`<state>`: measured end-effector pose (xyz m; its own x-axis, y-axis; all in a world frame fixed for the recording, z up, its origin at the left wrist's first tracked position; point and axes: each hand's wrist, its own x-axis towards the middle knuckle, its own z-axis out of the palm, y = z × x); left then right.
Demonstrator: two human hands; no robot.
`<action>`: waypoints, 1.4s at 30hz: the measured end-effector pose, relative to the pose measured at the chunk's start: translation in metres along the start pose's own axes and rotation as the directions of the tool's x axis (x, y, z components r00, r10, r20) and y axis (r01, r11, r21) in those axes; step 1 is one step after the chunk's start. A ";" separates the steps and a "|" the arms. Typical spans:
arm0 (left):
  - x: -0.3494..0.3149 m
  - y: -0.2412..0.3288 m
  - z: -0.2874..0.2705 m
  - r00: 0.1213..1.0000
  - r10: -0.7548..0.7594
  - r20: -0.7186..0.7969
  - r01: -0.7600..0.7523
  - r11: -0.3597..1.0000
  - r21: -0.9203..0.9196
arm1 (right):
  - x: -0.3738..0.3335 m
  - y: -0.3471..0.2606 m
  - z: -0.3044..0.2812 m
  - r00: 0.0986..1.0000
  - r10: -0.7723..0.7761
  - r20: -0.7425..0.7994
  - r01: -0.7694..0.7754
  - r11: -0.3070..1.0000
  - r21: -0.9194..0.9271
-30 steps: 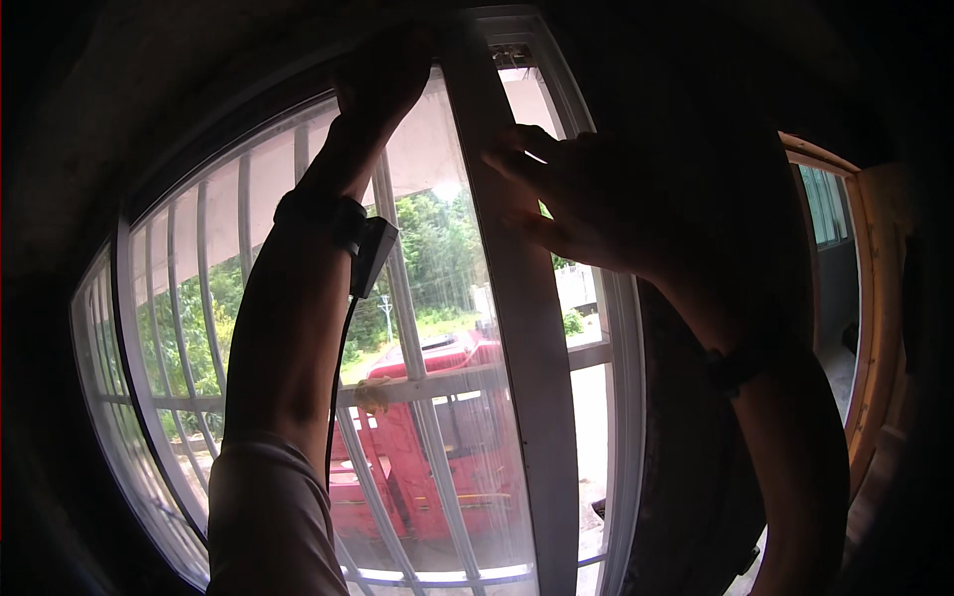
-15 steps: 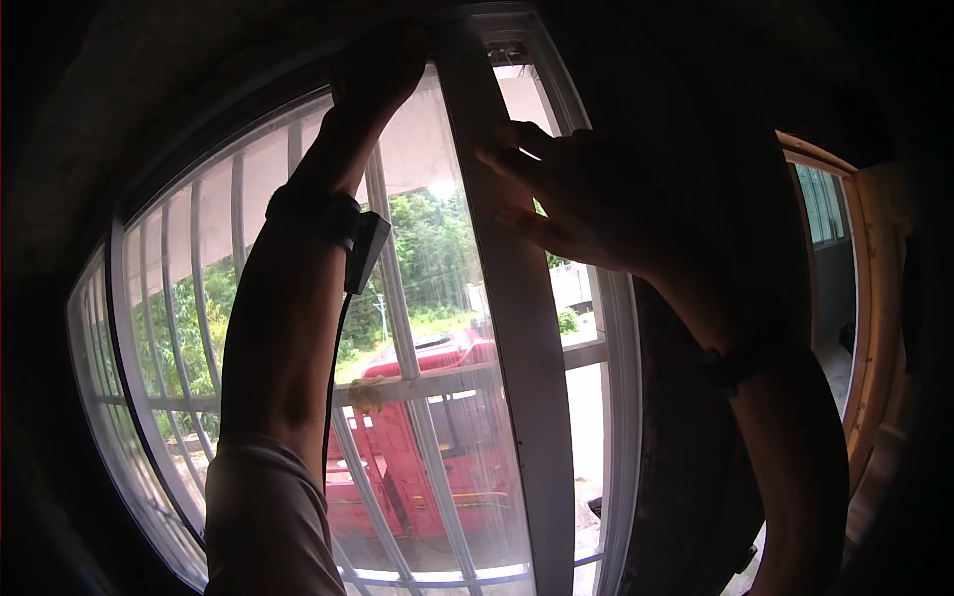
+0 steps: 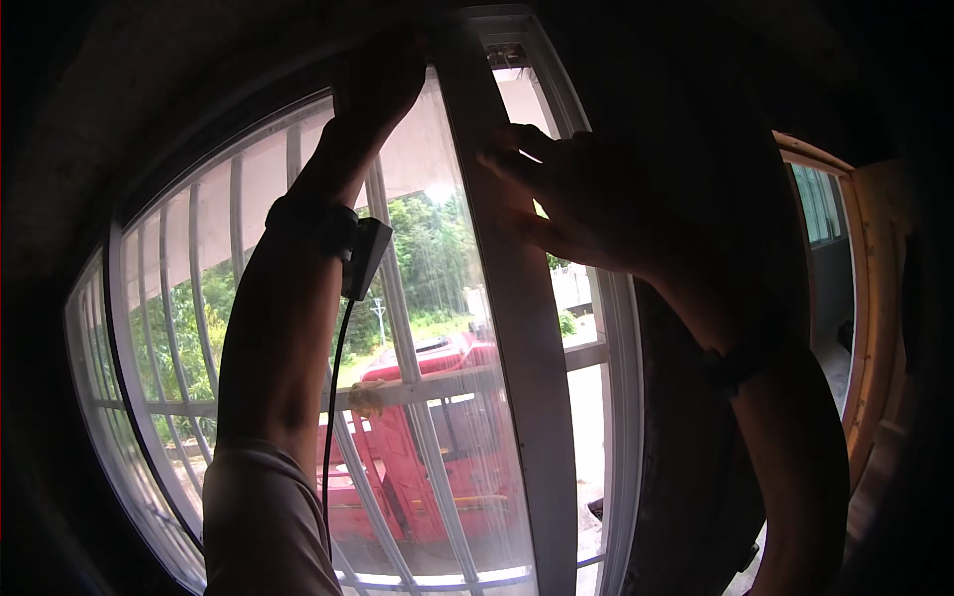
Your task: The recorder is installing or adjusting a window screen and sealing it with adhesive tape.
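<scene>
A sliding window sash with a wide dark upright stile [image 3: 532, 377] stands in front of me. My left hand [image 3: 383, 74] reaches up to the top of this sash, close to the upper rail; darkness hides its fingers. Lower and to the right, my right hand [image 3: 586, 204] has its fingers apart, their tips over the stile and seemingly touching it. Through the sash's streaked glass pane [image 3: 437, 288] I see outdoors. A band with a small dark box [image 3: 367, 258] sits on my left wrist, a cable running down from it. My right wrist has a dark band [image 3: 730, 370].
White security bars [image 3: 237, 214] stand behind the glass, with a red vehicle [image 3: 427, 467] and trees outside. A narrow gap shows between the stile and the white window frame [image 3: 621, 417]. Dark wall lies right of it, then a wooden door frame [image 3: 865, 328].
My left forearm has shifted slightly left, and the wrist box has tilted, with its cable now hanging apart from the arm. My right hand stays nearly where it was.
</scene>
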<state>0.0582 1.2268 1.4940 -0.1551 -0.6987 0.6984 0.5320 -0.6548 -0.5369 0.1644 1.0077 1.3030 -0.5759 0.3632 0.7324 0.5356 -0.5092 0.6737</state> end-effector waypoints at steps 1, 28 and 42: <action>0.002 -0.003 0.000 1.000 0.004 0.019 -0.005 0.999 0.041 | 0.001 0.000 0.001 1.000 0.016 0.020 -0.016 1.000 0.003; -0.001 0.003 -0.010 1.000 0.024 0.017 -0.025 0.997 0.068 | 0.003 -0.001 0.000 0.996 0.044 0.075 -0.049 0.997 0.065; 0.015 -0.018 -0.008 0.967 -0.032 0.251 0.086 0.974 -0.209 | 0.001 0.000 0.000 0.994 0.038 0.102 -0.048 0.995 0.091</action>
<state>0.0392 1.2258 1.5102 0.0418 -0.5827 0.8116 0.3313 -0.7583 -0.5615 0.1637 1.0078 1.3035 -0.4888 0.4211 0.7640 0.6166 -0.4527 0.6441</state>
